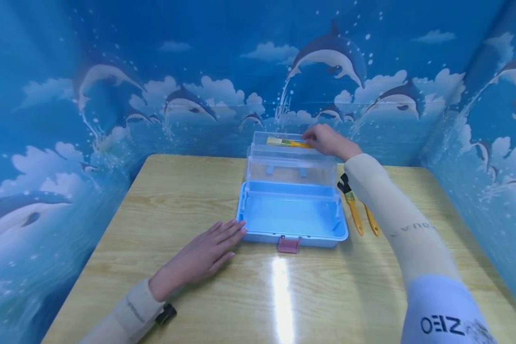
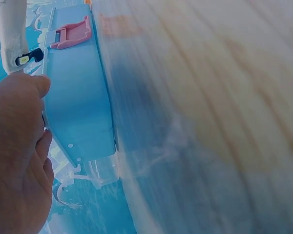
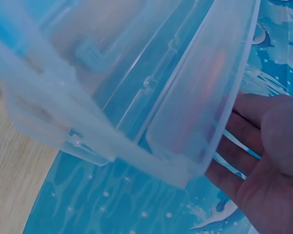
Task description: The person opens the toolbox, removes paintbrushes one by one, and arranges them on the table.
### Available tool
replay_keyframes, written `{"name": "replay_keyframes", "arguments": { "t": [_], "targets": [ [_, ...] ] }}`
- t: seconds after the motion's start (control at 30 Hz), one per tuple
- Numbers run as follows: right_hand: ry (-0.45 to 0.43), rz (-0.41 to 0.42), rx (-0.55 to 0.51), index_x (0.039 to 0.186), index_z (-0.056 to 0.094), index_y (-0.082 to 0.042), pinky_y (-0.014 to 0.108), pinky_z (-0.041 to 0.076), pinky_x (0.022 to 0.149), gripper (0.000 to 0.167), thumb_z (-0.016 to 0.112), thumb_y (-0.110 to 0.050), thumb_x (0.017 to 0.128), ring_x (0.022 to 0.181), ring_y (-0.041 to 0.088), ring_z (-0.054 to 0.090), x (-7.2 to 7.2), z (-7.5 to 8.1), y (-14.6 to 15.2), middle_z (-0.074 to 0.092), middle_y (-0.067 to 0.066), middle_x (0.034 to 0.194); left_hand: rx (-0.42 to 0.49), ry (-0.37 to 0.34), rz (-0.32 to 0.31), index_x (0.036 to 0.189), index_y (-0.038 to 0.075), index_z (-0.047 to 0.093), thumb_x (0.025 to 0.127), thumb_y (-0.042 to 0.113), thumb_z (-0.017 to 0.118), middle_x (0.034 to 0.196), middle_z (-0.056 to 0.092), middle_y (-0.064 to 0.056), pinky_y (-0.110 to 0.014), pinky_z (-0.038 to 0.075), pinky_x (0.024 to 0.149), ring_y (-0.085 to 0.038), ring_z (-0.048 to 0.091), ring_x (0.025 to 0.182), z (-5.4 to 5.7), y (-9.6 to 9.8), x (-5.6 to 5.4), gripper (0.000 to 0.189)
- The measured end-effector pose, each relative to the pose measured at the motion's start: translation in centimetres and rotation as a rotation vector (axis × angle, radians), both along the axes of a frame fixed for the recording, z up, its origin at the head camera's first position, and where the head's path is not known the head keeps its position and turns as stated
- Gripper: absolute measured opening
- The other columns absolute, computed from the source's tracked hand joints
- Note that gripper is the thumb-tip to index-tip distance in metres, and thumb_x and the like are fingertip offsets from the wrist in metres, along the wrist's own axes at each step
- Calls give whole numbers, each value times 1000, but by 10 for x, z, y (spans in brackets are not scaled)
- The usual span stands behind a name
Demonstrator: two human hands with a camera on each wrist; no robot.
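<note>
A blue toolbox (image 1: 292, 215) stands opened on the table, its bare blue bottom showing and its pink latch (image 1: 288, 244) hanging at the front. Clear tiers rise at its back, and in the upper clear tray (image 1: 284, 153) lies a paintbrush (image 1: 290, 142) with pale bristles and a yellow handle. My right hand (image 1: 328, 142) pinches the handle's end; in the right wrist view the tray wall (image 3: 185, 122) partly hides those fingertips. Fingers extended, my left hand (image 1: 206, 251) rests low with its fingertips at the toolbox's front left corner.
To the right of the toolbox lie two yellow-handled brushes; the nearer brush (image 1: 354, 212) has dark bristles, and the farther brush (image 1: 371, 222) is partly behind my right sleeve (image 1: 400, 224). Dolphin-patterned sheeting (image 1: 223, 57) encloses the wooden table (image 1: 180, 191) at back and sides.
</note>
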State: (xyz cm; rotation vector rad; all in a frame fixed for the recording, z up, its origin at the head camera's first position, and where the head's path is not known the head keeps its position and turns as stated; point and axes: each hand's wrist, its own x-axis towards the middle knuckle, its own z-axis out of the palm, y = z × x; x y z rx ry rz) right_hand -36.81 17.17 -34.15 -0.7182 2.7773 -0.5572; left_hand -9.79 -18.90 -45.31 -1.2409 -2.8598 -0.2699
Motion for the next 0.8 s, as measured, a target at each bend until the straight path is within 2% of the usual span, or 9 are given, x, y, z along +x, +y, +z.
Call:
{"name": "replay_keyframes", "arguments": {
  "t": [0.3,0.53,0.8],
  "targets": [
    [-6,15,96,135,63,2,53,53,104,33,54,-8,105,123,38,61,-8,-2,-13,62,24,135,2,-12,4,162,15,22,110,34,42,170,16,-2,-47,17,128,-22,17,156,-1,0,-1,59],
    [27,18,188,130,68,-1,51,54,103,31,60,-14,104,123,37,62,-12,-2,-19,65,22,134,24,-9,1,162,17,21,110,35,43,170,15,0,-48,17,128,-21,17,157,-2,-1,-1,60],
    [47,29,160,126,71,-2,49,57,101,26,60,-10,103,114,34,67,-16,-10,-22,69,20,126,8,-13,3,163,18,19,110,36,41,171,12,2,-47,16,129,-20,15,157,-1,-2,-1,60]
  ]
}}
